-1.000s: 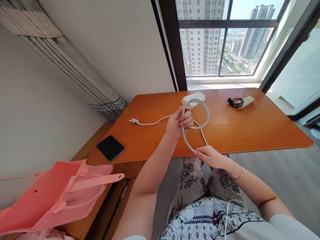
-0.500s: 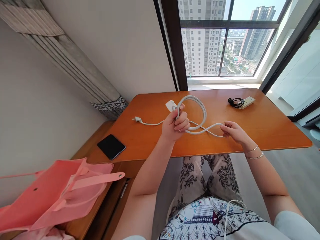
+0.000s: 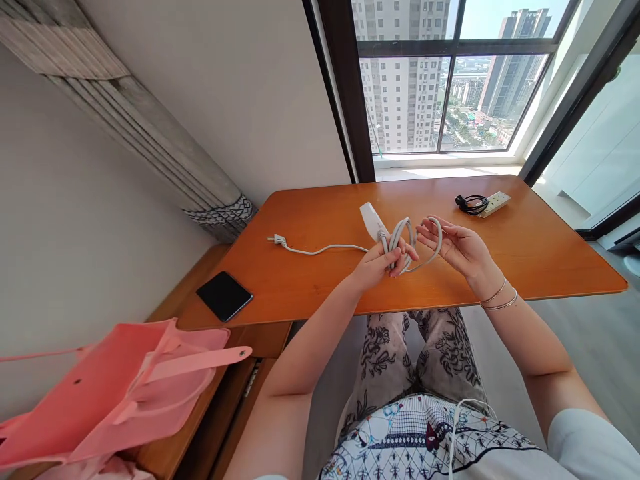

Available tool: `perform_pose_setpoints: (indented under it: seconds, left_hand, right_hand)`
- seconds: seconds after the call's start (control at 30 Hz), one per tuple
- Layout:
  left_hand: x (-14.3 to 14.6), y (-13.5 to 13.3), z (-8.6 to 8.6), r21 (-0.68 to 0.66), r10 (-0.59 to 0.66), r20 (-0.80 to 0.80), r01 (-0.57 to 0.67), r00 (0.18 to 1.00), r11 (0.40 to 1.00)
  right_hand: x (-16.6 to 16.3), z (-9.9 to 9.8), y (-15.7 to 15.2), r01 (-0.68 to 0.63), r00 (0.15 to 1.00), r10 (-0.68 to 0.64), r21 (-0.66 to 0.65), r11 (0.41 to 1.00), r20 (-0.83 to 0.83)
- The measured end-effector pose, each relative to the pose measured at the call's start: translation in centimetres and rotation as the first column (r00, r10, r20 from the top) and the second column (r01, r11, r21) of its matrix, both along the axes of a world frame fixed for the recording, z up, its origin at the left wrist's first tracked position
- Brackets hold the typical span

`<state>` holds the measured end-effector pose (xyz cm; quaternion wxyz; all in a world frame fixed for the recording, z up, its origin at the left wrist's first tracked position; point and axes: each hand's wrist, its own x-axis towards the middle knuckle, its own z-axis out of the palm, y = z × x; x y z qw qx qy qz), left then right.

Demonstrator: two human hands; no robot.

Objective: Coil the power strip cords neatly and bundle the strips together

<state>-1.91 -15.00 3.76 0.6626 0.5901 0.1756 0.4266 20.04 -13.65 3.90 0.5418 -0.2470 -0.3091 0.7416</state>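
Observation:
My left hand (image 3: 387, 261) is closed around several coiled loops of a white power cord (image 3: 400, 233) above the table. Joined to that cord, a white power strip (image 3: 373, 221) sticks out just behind my left fingers, tilted. My right hand (image 3: 457, 248) is turned partly palm up to the right of the coil. A loop of the same cord runs across its bent fingertips, which grip it lightly. The cord's free end trails left over the table to a white plug (image 3: 278, 240).
The orange-brown table (image 3: 320, 293) carries a black tablet or phone (image 3: 225, 295) at left. At back right lie a cream power strip (image 3: 495, 204) and a bundled black cord (image 3: 471, 205). An open pink bag (image 3: 125, 387) lies at lower left. A window stands behind.
My left hand has moved right and lower with the coil, which has turned edge-on. My right hand has come in toward it, turned palm up, bringing another loop. The white strip shifted right.

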Motion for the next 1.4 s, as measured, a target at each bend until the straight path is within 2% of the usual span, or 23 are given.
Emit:
perform_pose_setpoints:
  seconds: [0.1,0.23,0.43,0.5,0.6,0.67,0.7,0.77,0.83,0.9,1.03,1.17,1.3,1.37,1.4]
  left_hand:
    - [0.3,0.2,-0.3,0.063,0.04,-0.038,-0.037,0.998,0.997]
    - [1.1,0.0,-0.7,0.078,0.09,-0.088,-0.083,0.992,0.993]
    - [1.7,0.1,-0.6,0.099,0.206,-0.063,-0.199,0.977,0.975]
    - [1.4,0.2,-0.3,0.102,0.246,-0.106,-0.236,0.963,0.966]
    - [0.8,0.1,0.4,0.029,0.239,-0.161,-0.237,0.958,0.971]
    - [0.4,0.0,0.8,-0.077,0.184,-0.102,-0.193,0.978,0.978]
    - [0.3,-0.1,1.1,-0.131,0.151,-0.049,-0.156,0.987,0.979]
    - [0.1,-0.3,1.4,-0.21,0.088,0.058,-0.074,0.994,0.975]
    - [-0.1,-0.4,1.5,-0.255,0.039,0.132,-0.004,0.991,0.967]
    - [-0.2,-0.5,1.4,-0.29,0.012,0.18,0.042,0.984,0.956]
    - [-0.4,-0.4,0.9,-0.353,-0.066,0.16,0.12,0.985,0.928]
    - [-0.6,-0.4,1.0,-0.375,-0.102,0.112,0.137,0.988,0.917]
    - [-0.2,-0.5,2.5,-0.407,0.051,0.211,0.04,0.976,0.913]
    - [0.2,-0.4,3.7,-0.394,0.15,0.273,-0.032,0.95,0.919]
    - [0.3,-0.4,4.4,-0.385,0.195,0.293,-0.071,0.936,0.92]
  right_hand:
    - [-1.4,0.5,-0.9,0.042,0.998,-0.045,0.052,0.998,0.054]
    - [-3.4,1.0,-1.9,0.103,0.984,-0.121,0.138,0.985,0.133]
    - [-4.6,1.1,-2.6,0.076,0.931,-0.178,0.306,0.949,0.319]
    - [-4.3,1.0,-1.9,0.048,0.878,-0.237,0.415,0.909,0.417]
    - [-3.7,0.3,-0.6,0.07,0.733,-0.435,0.578,0.813,0.524]
    - [-3.5,-0.4,0.1,0.136,0.625,-0.56,0.63,0.764,0.544]
    - [-3.5,-0.7,0.3,0.154,0.61,-0.57,0.623,0.767,0.551]
    - [-3.6,-1.1,0.4,0.119,0.693,-0.447,0.521,0.845,0.566]
    - [-3.6,-1.1,0.3,0.016,0.814,-0.228,0.371,0.928,0.534]
    - [-3.6,-0.7,0.2,-0.032,0.869,-0.118,0.293,0.956,0.481]
    - [-3.6,-0.2,0.1,0.047,0.874,-0.182,0.296,0.954,0.45]
    - [-3.7,-0.8,0.4,0.058,0.873,-0.161,0.23,0.971,0.459]
    - [-4.6,-3.4,-0.2,0.15,0.949,-0.178,0.124,0.981,0.261]
    - [-5.6,-5.0,-1.2,0.103,0.971,-0.123,0.106,0.989,0.204]
    - [-6.1,-5.7,-1.8,0.032,0.972,-0.059,0.124,0.992,0.226]
